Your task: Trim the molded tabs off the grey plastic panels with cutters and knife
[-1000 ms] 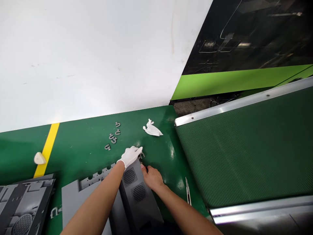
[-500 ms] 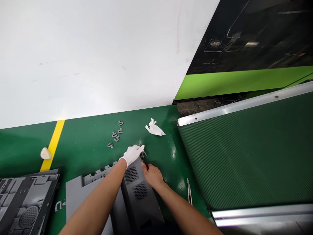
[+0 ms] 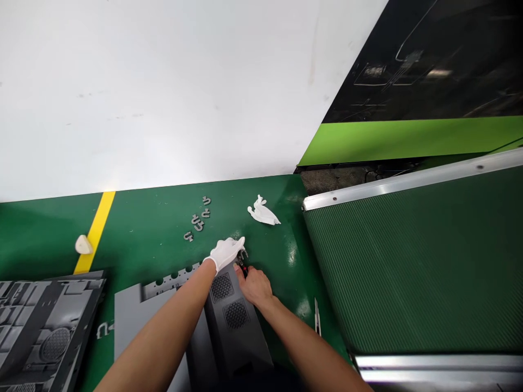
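A grey plastic panel point(image 3: 255, 340) with two square grilles lies before me on the green work surface. My left hand point(image 3: 225, 253), in a white glove, is closed over its far corner; the glove hides the exact grip. Just by those fingertips, a small grey U-shaped plastic piece point(image 3: 244, 253) sticks out at the corner. My bare right hand point(image 3: 256, 287) is wrapped round a small red-and-black-handled tool point(image 3: 244, 269), which looks like nippers, with its tip close to that piece. Most of the tool is hidden by the fingers.
Several loose U-shaped pieces point(image 3: 198, 226) and a crumpled white glove point(image 3: 263, 212) lie beyond the panel. A utility knife point(image 3: 317, 318) is at right, beside a green conveyor belt point(image 3: 417, 261). At left are another grey panel point(image 3: 53, 321) and a whitish block point(image 3: 84, 245).
The whole view has shifted slightly. My hands stay at the panel's corner; the tool's red handle and the U-shaped piece now show more clearly between them.
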Tool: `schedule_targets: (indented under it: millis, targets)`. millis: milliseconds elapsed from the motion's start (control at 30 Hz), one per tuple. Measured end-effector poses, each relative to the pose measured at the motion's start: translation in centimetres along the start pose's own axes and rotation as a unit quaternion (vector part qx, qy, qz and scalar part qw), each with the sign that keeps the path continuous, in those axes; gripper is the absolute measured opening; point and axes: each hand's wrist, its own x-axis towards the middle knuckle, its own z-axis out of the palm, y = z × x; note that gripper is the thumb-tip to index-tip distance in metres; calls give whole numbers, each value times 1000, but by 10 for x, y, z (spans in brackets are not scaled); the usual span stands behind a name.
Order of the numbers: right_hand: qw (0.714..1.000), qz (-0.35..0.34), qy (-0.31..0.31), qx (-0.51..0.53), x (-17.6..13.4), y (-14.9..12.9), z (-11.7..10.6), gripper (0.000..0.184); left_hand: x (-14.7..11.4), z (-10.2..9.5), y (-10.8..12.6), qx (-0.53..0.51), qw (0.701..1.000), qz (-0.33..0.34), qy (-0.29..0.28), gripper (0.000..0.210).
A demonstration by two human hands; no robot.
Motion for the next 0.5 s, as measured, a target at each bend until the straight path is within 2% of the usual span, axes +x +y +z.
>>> schedule_targets:
  millis: [200,500]
  targets:
    - [1000,5,-3,6,5,3,2,85,2,2,1,40,999,4,-5,65]
    - [1000,-8,-6,0,11,8,1,83,-5,9,10,74,996,5,52,37]
